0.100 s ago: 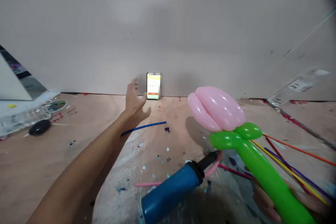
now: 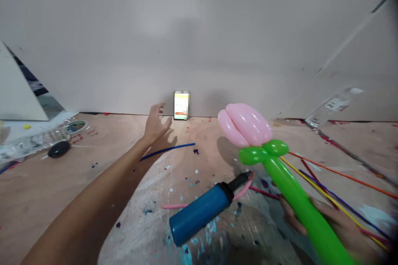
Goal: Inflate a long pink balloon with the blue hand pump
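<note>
balloon flower (image 2: 270,158), grasped around its green stem (image 2: 294,196) by the right hand (image 2: 338,221); long axis running from five o'clock to eleven. pink bloom (image 2: 248,125) at three o'clock from the unladen, loosely spread left hand (image 2: 155,124); phone (image 2: 180,105) nearer that one, toward two o'clock, untouched.

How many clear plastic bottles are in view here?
2: one bottle lies at the far left, beside the black oval object; the other bottle is tilted at the right, near the wall. More may be hidden.
</note>
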Available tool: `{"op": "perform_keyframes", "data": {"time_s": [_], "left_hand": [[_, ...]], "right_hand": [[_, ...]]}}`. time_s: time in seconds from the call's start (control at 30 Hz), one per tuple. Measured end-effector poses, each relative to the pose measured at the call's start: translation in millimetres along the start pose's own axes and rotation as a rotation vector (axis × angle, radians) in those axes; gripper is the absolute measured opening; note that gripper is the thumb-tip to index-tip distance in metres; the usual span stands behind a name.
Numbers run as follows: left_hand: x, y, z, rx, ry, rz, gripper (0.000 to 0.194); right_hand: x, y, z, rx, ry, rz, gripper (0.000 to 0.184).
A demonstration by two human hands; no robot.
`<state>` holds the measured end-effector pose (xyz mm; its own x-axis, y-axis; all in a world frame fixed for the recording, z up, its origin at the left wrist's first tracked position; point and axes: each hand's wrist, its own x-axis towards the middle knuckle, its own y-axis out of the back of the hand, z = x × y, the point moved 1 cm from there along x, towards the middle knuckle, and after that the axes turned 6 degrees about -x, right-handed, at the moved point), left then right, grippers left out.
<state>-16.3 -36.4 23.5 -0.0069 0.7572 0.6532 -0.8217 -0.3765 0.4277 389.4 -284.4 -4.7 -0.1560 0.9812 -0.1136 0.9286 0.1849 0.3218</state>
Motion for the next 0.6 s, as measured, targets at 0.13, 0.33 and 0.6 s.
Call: {"op": "perform_keyframes", "data": {"time_s": [0.13, 0.33, 0.6], "left_hand": [[-43.3, 46.8, 43.3, -0.063, -0.052, -0.203, 0.019], [-121.0, 85.7, 107.8, -0.343, 0.215, -0.590, 0.030], [-228.0, 84.5, 189.2, -1.360, 0.772, -0.448, 0.032]], "right_hand": [[-5.0, -18.1, -30.9, 0.539, -0.109, 0.039, 0.039], [-31.5, -78.1, -86.5, 0.574, -0.162, -0.085, 0.038], [-63.6, -213.7, -113.1, 0.446, -0.061, -0.427, 0.069]]}}
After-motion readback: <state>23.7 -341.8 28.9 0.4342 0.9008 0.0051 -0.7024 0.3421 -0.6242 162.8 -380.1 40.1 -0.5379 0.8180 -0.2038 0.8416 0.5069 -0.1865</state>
